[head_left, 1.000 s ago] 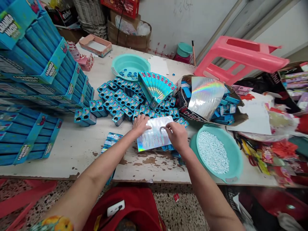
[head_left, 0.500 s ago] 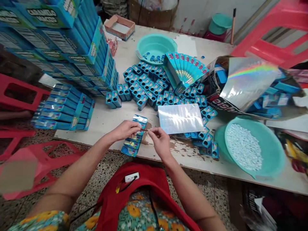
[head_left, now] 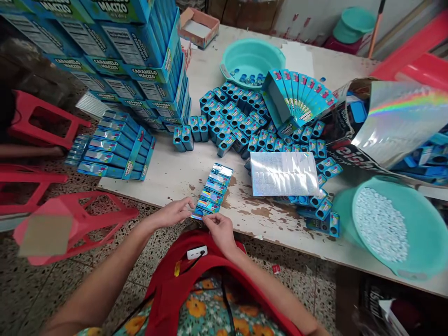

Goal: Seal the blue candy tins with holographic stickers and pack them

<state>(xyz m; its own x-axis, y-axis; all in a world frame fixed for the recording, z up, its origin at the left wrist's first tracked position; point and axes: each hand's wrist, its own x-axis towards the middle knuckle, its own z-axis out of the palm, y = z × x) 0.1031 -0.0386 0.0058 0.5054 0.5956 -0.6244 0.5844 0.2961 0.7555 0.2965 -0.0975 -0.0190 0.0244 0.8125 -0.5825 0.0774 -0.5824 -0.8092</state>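
A row of small blue boxes (head_left: 214, 187) with shiny strips on their top faces lies near the table's front edge. My left hand (head_left: 175, 212) is beside the near end of this row, its fingertips a little apart and nothing visible between them. At the nearest box, my right hand (head_left: 220, 229) has thumb and fingers pressed together; what they pinch, if anything, is too small to make out. Right of the row, a shiny silvery sheet (head_left: 284, 174) rests on more of these boxes.
Many upright blue boxes (head_left: 233, 116) crowd the table's middle. A teal basin (head_left: 254, 51) stands behind them, and a teal tub (head_left: 427, 224) of small white pieces at right. Tall stacked cartons (head_left: 140, 74) rise at left. A red stool (head_left: 84, 219) is below them.
Both hands have moved down the row to its near end. The thin thing pinched between them earlier is no longer seen stretched there. The view has shifted left.
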